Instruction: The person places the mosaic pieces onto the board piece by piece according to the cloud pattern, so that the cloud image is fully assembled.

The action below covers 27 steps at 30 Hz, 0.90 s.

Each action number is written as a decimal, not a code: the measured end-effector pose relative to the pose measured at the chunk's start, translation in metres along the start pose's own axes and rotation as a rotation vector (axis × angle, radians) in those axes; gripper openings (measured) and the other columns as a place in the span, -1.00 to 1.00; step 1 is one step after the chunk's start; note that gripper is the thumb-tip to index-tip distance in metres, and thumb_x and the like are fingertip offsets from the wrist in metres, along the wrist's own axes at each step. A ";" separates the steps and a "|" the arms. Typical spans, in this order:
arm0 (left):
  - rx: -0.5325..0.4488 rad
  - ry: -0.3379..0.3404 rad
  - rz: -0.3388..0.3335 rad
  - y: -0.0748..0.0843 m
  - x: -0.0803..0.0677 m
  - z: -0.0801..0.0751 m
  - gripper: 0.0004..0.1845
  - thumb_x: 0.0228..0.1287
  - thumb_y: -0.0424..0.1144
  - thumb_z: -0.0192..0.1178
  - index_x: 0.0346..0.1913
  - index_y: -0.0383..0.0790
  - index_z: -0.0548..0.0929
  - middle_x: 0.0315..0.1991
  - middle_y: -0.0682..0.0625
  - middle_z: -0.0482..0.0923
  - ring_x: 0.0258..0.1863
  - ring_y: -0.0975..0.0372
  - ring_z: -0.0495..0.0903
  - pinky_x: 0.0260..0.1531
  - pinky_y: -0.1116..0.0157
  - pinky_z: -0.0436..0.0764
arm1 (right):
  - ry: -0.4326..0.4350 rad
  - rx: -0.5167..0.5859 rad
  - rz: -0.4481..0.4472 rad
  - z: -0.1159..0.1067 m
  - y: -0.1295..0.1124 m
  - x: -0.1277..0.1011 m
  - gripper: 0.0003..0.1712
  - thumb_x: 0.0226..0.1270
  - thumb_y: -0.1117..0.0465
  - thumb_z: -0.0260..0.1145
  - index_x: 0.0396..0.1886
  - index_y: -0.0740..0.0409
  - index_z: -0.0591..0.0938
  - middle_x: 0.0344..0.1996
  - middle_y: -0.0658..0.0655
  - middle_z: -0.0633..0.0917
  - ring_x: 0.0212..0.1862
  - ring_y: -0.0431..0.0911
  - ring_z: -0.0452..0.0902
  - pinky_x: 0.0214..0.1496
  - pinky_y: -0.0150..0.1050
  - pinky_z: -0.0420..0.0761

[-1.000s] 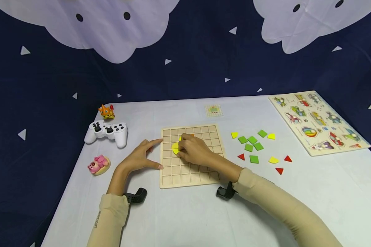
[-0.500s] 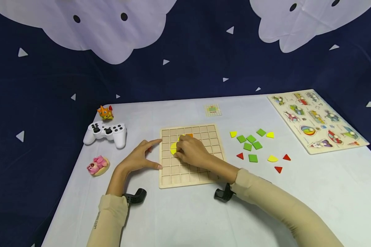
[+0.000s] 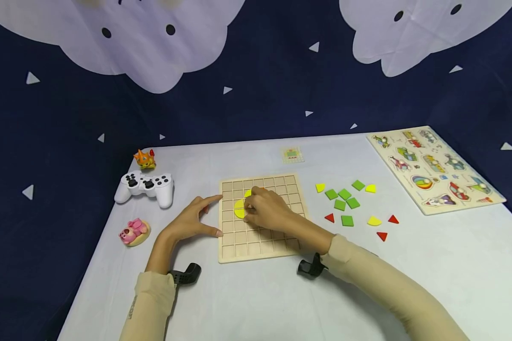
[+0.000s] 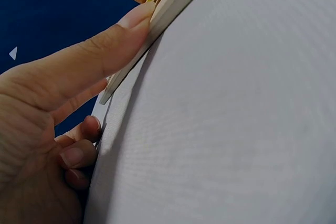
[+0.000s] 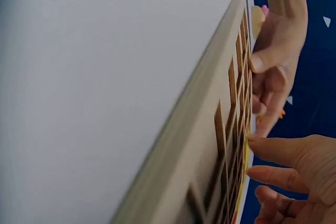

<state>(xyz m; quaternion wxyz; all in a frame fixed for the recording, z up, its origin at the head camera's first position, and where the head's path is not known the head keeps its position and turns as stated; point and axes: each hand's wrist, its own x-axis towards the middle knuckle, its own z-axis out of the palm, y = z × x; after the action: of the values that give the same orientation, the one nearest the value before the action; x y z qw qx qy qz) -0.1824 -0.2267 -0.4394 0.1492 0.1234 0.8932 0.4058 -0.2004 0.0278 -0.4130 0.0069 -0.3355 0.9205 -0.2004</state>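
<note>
Your left hand [image 3: 192, 220] lies open, thumb and forefinger bracing the board [image 3: 260, 239] edge on the desk [image 3: 256, 293]; keep it firm. Your right hand [image 3: 266, 208] pinches a yellow piece [image 3: 239, 208] over the grid's upper-left cells. Seat it flat, curved edge outward. Board: pale wood, square recesses. Piece: thin, smooth.

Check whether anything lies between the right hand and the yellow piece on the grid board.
Nothing visible does: the right hand already rests on the yellow piece on the wooden grid board, while the left hand touches the board's left edge.
</note>
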 end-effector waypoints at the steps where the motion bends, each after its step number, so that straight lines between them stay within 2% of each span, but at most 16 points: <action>1: 0.001 0.001 -0.004 0.000 0.000 0.000 0.10 -0.21 -0.08 0.65 0.49 0.02 0.32 -0.16 -0.09 0.24 -0.11 0.09 0.27 -0.06 0.11 0.26 | 0.007 0.004 0.006 -0.003 0.002 -0.002 -0.66 0.18 0.07 0.51 -0.14 0.20 0.76 -0.30 0.08 0.59 -0.35 -0.15 0.48 -0.29 -0.31 0.52; 5: 0.000 0.005 -0.012 -0.001 0.000 0.002 0.11 -0.23 -0.09 0.65 0.49 0.01 0.32 -0.17 -0.08 0.23 -0.10 0.09 0.27 -0.06 0.11 0.26 | 0.055 0.043 0.045 -0.019 0.020 -0.013 -0.62 0.24 0.08 0.46 -0.07 0.25 0.74 -0.24 0.13 0.62 -0.28 -0.10 0.54 -0.23 -0.24 0.57; 10: -0.002 0.005 -0.005 -0.001 0.000 0.003 0.11 -0.24 -0.10 0.65 0.49 -0.01 0.32 -0.17 -0.08 0.23 -0.11 0.09 0.26 -0.05 0.11 0.26 | 0.107 0.043 0.123 -0.045 0.060 -0.033 -0.66 0.24 0.16 0.44 -0.04 0.25 0.73 -0.22 0.16 0.61 -0.19 -0.02 0.57 -0.19 -0.15 0.58; 17: 0.016 0.011 -0.006 -0.001 -0.001 0.002 0.11 -0.24 -0.07 0.65 0.49 -0.02 0.31 -0.18 -0.08 0.24 -0.12 0.09 0.26 -0.08 0.13 0.27 | 0.103 0.005 0.292 -0.077 0.121 -0.072 -0.65 0.27 0.22 0.40 0.00 0.31 0.72 -0.21 0.25 0.57 -0.29 0.02 0.47 -0.32 -0.15 0.45; 27: 0.003 0.009 0.008 0.001 -0.001 0.002 0.11 -0.23 -0.10 0.65 0.49 -0.05 0.31 -0.19 -0.08 0.23 -0.13 0.10 0.25 -0.09 0.15 0.27 | 0.120 -0.076 0.403 -0.105 0.177 -0.120 -0.66 0.28 0.22 0.36 -0.01 0.32 0.71 -0.24 0.28 0.55 -0.27 0.08 0.48 -0.31 -0.06 0.44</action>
<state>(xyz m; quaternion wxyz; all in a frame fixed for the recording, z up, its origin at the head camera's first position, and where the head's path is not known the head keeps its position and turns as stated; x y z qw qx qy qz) -0.1806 -0.2255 -0.4399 0.1432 0.1252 0.8941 0.4054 -0.2316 0.2639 -0.3976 -0.0205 -0.1323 0.9745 -0.1798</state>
